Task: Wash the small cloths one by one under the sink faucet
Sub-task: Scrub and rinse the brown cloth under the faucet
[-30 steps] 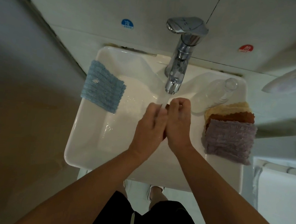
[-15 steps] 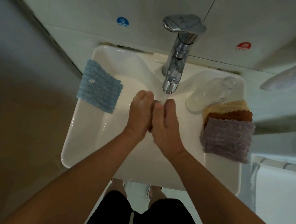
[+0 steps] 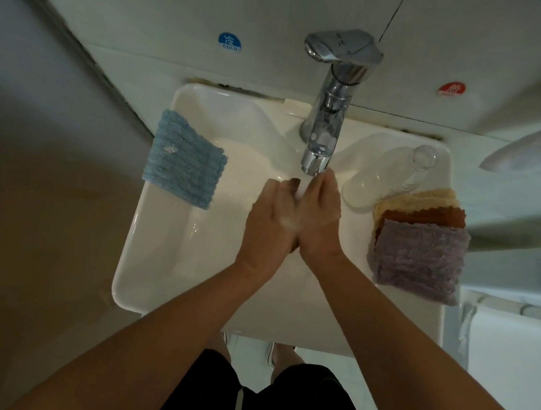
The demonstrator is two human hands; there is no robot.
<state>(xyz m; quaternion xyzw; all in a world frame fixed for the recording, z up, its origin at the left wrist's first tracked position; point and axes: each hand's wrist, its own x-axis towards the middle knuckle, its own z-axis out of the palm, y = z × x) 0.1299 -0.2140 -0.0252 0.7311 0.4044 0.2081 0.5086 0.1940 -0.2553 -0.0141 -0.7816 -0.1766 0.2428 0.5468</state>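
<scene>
Two hands, left hand [image 3: 269, 218] and right hand [image 3: 319, 213], are pressing together around one brown cloth [image 3: 294, 183], mostly hidden, under the running faucet [image 3: 326, 124]. One blue cloth [image 3: 184, 163] is lying left of them; three stacked cloths [image 3: 420, 245] and one clear bottle [image 3: 387, 179] are sitting right.

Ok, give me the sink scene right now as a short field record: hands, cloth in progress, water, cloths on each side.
left hand: pressed against the right, over the basin
right hand: against the left, fingertips under the spout
cloth in hands: dark brown bit showing between the hands, mostly hidden
faucet: water running onto the hands
blue cloth: draped over sink's left rim
stack: purple cloth on top, brown and yellow beneath, on right rim
clear bottle: lying on the right rim, behind the stack
sink: white, wet
</scene>
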